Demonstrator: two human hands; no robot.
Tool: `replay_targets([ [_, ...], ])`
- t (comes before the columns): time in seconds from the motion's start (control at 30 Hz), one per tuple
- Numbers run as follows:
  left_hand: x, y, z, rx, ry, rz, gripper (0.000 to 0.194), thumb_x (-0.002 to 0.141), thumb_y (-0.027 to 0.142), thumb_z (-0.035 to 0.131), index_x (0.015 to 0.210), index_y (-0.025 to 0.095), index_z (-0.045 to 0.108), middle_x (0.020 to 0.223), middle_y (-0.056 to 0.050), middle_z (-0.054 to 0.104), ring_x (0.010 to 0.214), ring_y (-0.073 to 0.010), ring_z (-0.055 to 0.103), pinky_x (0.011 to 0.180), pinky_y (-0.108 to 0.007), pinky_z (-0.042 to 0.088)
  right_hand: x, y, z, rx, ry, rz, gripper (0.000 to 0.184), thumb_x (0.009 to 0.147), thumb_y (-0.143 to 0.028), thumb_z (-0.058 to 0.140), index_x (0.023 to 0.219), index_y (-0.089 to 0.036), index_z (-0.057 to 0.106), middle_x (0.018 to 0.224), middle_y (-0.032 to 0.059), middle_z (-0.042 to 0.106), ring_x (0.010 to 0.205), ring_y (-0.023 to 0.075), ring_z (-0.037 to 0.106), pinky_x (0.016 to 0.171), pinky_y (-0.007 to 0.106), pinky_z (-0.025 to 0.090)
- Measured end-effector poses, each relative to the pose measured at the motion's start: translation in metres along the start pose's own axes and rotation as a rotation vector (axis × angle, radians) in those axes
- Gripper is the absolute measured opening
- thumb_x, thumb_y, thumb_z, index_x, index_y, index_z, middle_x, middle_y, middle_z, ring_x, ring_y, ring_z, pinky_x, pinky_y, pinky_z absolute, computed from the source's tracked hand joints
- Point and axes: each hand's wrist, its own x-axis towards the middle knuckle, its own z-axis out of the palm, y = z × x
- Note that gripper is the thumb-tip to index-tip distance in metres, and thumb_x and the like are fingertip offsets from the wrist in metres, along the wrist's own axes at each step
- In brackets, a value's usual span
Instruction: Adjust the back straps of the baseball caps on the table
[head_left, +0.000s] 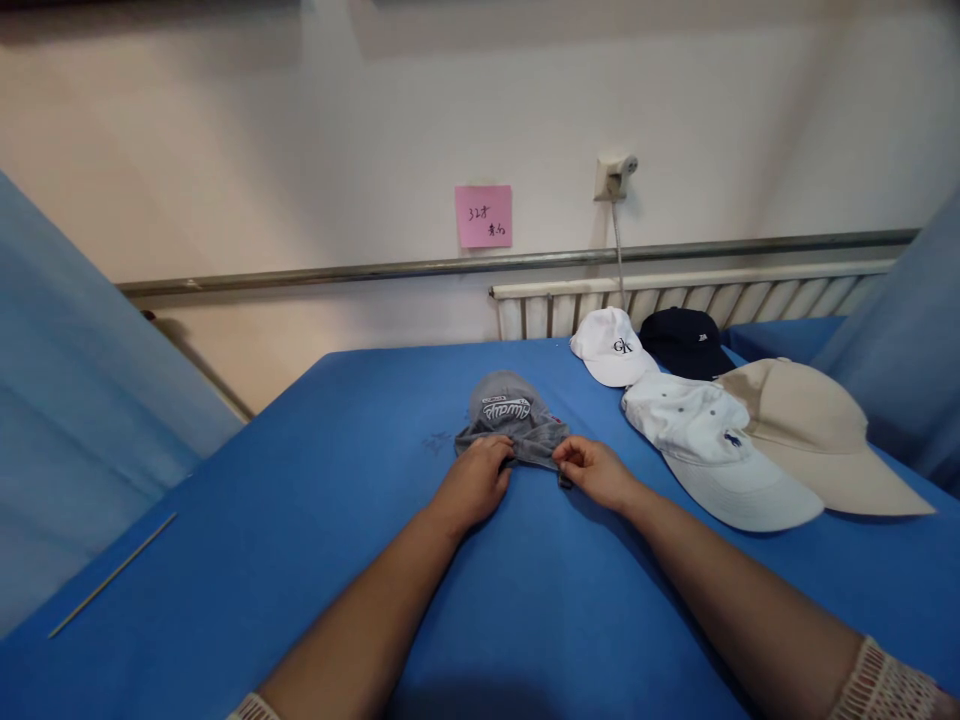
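A grey baseball cap (510, 415) with white "Always" lettering lies on the blue-covered table (337, 560), its brim pointing toward the wall. My left hand (484, 475) grips the near left edge of the cap's folded crown, fingers closed on the cloth. At the near right edge, my right hand (592, 470) pinches the fabric between thumb and fingers, and a small dark strap end hangs below it. The fingertips of both hands are partly hidden against the cap.
To the right sit a white cap (611, 345), a dark navy cap (686, 345), a white cap with a small navy logo (712, 450) and a large beige cap (810, 420). A thin stick (112, 575) lies at left. Behind are a metal rail (420, 268) and a radiator (555, 310).
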Motion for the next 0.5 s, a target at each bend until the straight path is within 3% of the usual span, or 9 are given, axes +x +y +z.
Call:
replay_targets([
  [0.1,0.0,-0.001,-0.001,0.031,-0.007,-0.027,0.015,0.078,0.013,0.06,0.091,0.019,0.065,0.12,-0.009,0.064,0.112,-0.0259,0.058,0.1,-0.041,0.045,-0.004,-0.004,-0.003,-0.111,-0.036,-0.021,0.02,0.071,-0.016,0.061,0.089,-0.021,0.063,0.069,-0.0029,0.061,0.061,0.0133,0.057,0.059,0.025,0.047],
  [0.2,0.0,0.0,-0.003,0.037,-0.033,-0.038,0.009,0.078,0.012,0.059,0.08,0.019,0.064,0.121,-0.009,0.064,0.111,-0.0258,0.058,0.098,-0.04,0.046,-0.011,-0.013,-0.01,-0.298,-0.059,-0.13,0.025,0.068,-0.018,0.068,0.093,-0.022,0.066,0.088,0.0017,0.064,0.074,0.016,0.059,0.069,0.028,0.048],
  [0.33,-0.003,0.001,-0.01,-0.057,-0.095,-0.023,0.014,0.072,0.007,0.056,0.076,0.019,0.061,0.126,-0.009,0.061,0.116,-0.0244,0.056,0.101,-0.038,0.044,-0.018,-0.026,-0.017,-0.461,-0.092,-0.236,0.026,0.068,-0.016,0.071,0.092,-0.022,0.066,0.096,0.0039,0.063,0.083,0.0188,0.058,0.078,0.031,0.046],
  [0.5,-0.008,-0.001,-0.018,-0.193,-0.167,-0.006,0.022,0.065,0.004,0.057,0.077,0.021,0.062,0.131,-0.003,0.061,0.122,-0.0219,0.054,0.101,-0.035,0.045,-0.017,-0.028,-0.019,-0.54,-0.055,-0.212,0.018,0.073,-0.019,0.067,0.091,-0.021,0.064,0.094,0.0051,0.062,0.082,0.0198,0.058,0.076,0.031,0.045],
])
